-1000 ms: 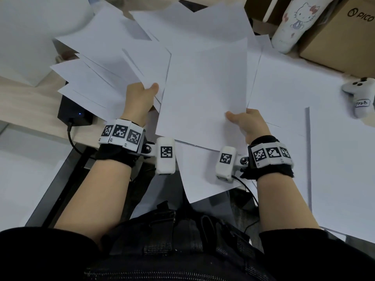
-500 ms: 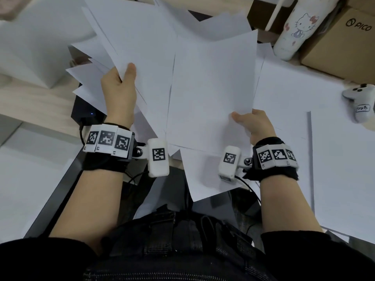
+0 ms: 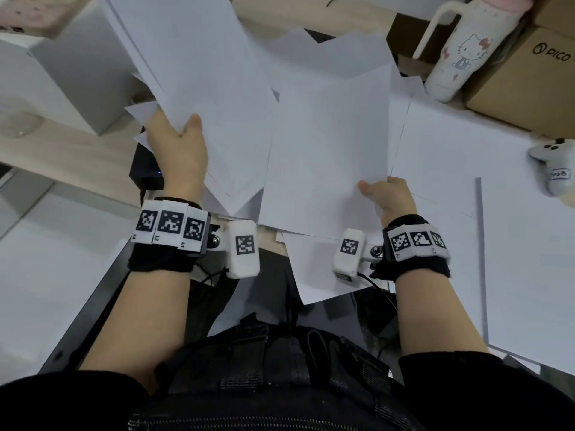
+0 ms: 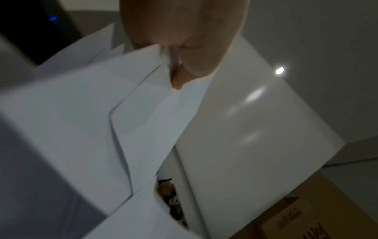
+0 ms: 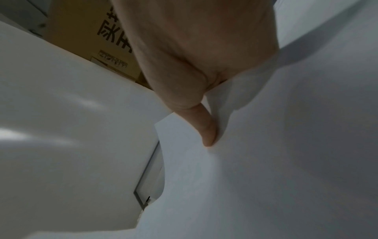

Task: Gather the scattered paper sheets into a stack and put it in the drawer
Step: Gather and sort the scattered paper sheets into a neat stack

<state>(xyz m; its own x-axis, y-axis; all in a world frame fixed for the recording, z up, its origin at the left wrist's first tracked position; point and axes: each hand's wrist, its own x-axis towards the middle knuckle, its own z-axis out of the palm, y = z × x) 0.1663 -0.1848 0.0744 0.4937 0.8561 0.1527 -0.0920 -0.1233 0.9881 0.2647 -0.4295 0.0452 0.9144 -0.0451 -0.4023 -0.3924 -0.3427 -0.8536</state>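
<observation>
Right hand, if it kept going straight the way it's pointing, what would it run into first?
Probably the Hello Kitty bottle: the right hand, pinching a paper sheet, points up-table over flat sheets; depth is unclear.

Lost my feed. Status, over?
Left hand grips a bunch of sheets. Right hand pinches one sheet. More paper scattered; no drawer seen.
</observation>
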